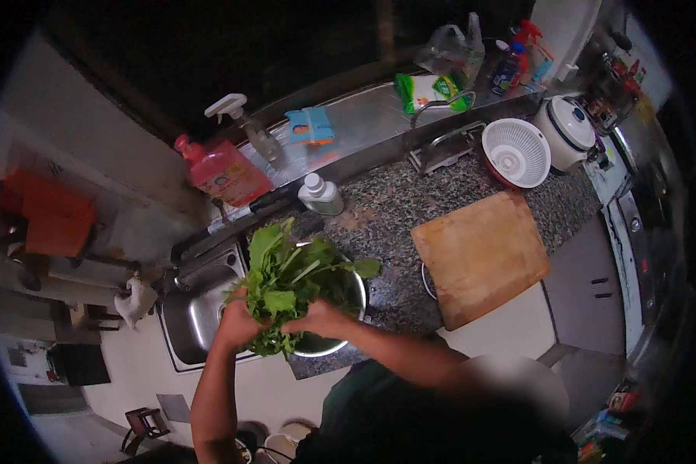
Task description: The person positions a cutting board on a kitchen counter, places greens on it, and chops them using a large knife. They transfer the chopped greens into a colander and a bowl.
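Both my hands hold a big bunch of leafy greens (pixel 278 282) over a round metal basin (pixel 357 298). My left hand (pixel 240 321) grips the bunch from its left side, above the sink's edge. From the right, my right hand (pixel 317 319) closes round the lower part of the bunch, its fingertips partly hidden by leaves. Some leaves spread out over the basin's rim. To the left of the basin lies the steel sink (pixel 197 317).
A wooden cutting board (pixel 483 255) lies on the speckled counter to the right, overhanging its front edge. Beyond it stand a white colander (pixel 516 153) and a white pot (pixel 564 133). Behind the basin are a white-capped bottle (pixel 321 195) and a pink soap jug (pixel 224 174).
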A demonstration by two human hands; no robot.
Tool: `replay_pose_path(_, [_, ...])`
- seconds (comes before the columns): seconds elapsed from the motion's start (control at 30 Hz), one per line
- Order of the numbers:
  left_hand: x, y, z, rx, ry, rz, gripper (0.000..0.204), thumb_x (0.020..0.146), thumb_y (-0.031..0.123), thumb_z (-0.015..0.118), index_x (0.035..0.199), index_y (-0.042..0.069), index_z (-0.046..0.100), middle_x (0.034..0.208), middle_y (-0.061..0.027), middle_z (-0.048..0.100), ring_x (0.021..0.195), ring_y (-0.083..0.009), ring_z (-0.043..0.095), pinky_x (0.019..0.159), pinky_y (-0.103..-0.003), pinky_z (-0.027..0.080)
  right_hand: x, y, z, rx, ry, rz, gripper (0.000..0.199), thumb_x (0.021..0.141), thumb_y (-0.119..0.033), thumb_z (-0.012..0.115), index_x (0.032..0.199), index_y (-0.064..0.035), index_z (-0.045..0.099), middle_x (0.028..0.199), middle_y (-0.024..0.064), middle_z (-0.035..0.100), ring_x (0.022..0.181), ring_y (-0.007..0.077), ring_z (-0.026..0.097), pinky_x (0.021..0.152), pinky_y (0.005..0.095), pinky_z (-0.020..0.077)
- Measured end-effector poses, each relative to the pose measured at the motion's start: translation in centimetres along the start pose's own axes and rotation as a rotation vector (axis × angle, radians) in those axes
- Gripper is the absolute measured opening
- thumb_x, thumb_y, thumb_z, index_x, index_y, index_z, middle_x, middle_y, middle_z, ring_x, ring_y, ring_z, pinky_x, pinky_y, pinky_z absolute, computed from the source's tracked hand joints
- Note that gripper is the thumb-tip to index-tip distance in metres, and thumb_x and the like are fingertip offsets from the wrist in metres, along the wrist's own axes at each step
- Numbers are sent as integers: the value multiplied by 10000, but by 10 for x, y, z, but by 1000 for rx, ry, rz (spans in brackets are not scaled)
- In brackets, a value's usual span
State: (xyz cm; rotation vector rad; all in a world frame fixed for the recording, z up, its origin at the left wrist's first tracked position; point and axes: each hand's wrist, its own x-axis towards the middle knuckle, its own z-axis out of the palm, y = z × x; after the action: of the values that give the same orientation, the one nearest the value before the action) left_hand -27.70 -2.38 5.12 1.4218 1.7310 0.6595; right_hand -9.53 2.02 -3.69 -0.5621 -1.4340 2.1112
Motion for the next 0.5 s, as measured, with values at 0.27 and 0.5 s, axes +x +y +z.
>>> replay_pose_path(0.27, [-7,-25,21,-5,-26,62,858,621,190,781,1333,7,337,1246,-135,498,1146,-243,493,982,-356,387,5,-1,32,-79,159,-101,616,769,-364,725,1225,-19,494,1192,147,549,1082,254,525,949,356,400])
replay_pose_path(0.5, [-24,-52,27,-123,80,-22,438,661,141,713,1067,26,595,1078,-87,619,933,-214,597,836,-346,474,3,-1,43,-93,138,-152,422,813,-328,676,1075,-6,599,1069,142,623,985,248,590,874,355,450])
